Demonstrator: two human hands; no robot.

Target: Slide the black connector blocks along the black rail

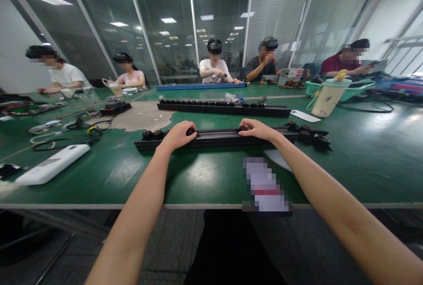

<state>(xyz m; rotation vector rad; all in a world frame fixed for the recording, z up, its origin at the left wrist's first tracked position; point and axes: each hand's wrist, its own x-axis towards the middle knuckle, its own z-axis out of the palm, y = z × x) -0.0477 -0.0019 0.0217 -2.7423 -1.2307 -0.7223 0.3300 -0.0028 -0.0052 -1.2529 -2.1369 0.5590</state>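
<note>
A long black channel rail (216, 140) lies across the green table in front of me. My left hand (179, 135) is closed around a small black part (191, 131) at the rail's left half. Farther right, my right hand (256, 128) pinches a dark, round-looking part (243, 129) over the channel. Between the two hands the channel holds no parts. Several black parts (152, 135) sit in its left end. More loose black pieces (307, 133) lie by the right end. What kind of parts these are is too small to tell.
Behind lies a second black rail (221, 106) carrying a row of black parts. A white phone (304, 116) and a cream tumbler (330, 95) stand right; a white device (54, 164) and cables (82, 133) lie left. A blurred sheet (266, 183) is near the front edge. Several people sit opposite.
</note>
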